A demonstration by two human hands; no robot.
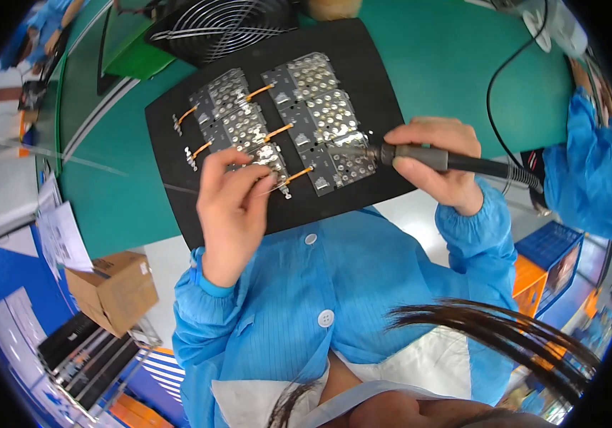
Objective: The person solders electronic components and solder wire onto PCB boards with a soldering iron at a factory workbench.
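Note:
My right hand (pixel 443 165) grips the dark handle of a soldering iron (pixel 420 155), its tip pointing left over the nearest board of the right column. Pinched in the fingers of my left hand (pixel 233 207) is a thin strand of solder wire (pixel 275 188), which passes out on both sides of the hand. Two columns of joined circuit boards lie on a black mat (pixel 249 217): a left column (pixel 245 127) and a right column (pixel 334 107). Shiny round solder spots cover them, and short orange flex cables (pixel 299 175) stick out leftwards. My left fingers hide part of the left column's near end.
A black fan with a wire guard (pixel 224 28) stands behind the mat on the green table (pixel 448 64). The iron's cable (pixel 490 107) loops over the table at right. A co-worker's blue sleeve (pixel 582 171) is at far right. A cardboard box (pixel 115 289) sits lower left.

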